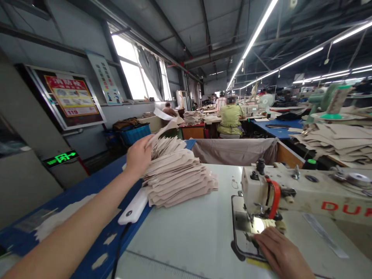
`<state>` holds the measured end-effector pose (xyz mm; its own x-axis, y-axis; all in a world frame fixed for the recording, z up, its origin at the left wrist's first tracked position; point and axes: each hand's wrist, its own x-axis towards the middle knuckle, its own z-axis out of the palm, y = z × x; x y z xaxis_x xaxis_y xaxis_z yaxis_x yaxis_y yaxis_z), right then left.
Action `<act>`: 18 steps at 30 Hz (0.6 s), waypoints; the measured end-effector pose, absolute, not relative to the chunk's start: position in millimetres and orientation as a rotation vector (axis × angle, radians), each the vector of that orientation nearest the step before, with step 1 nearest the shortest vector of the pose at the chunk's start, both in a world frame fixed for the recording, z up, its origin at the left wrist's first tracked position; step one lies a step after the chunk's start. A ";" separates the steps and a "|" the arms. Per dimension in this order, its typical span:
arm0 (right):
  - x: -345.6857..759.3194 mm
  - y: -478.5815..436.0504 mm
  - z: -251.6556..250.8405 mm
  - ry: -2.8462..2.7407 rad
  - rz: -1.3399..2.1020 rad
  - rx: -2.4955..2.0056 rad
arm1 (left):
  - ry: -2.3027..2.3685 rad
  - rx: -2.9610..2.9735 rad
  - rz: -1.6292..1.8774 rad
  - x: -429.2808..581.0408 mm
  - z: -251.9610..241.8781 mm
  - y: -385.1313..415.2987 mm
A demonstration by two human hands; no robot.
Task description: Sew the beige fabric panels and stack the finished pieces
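My left hand [139, 157] is raised at the far side of the table, its fingers closed on a pale beige fabric piece [166, 127] that sticks up and away from it. Just beside and below that hand lies a thick, layered stack of beige fabric pieces [180, 182]. My right hand [280, 248] rests low at the sewing machine [258, 190], fingertips together by the lit presser foot area. Whatever those fingers pinch is too small to make out. A metal needle plate [242, 224] lies just left of them.
A white power strip [133, 207] with a black cord lies left of the stack. Fabric scraps [100, 260] are on the blue table. A grey cloth-lined bin [235, 150] stands beyond the tabletop. Another fabric pile [334, 139] is at right. A co-worker [231, 118] sits farther back.
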<state>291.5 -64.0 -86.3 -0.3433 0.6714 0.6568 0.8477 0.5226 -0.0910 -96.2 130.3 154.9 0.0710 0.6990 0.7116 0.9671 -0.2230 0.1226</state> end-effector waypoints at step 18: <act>309.1 -59.6 -103.0 -2.120 -0.324 -1.150 | -1.989 -2.000 -0.541 -210.0 82.6 91.5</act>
<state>309.1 -59.6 -103.0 -0.3668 0.6382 0.6768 0.8110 0.5758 -0.1034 -210.0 91.5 82.6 -0.0119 0.8970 0.4420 0.9972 -0.0218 0.0710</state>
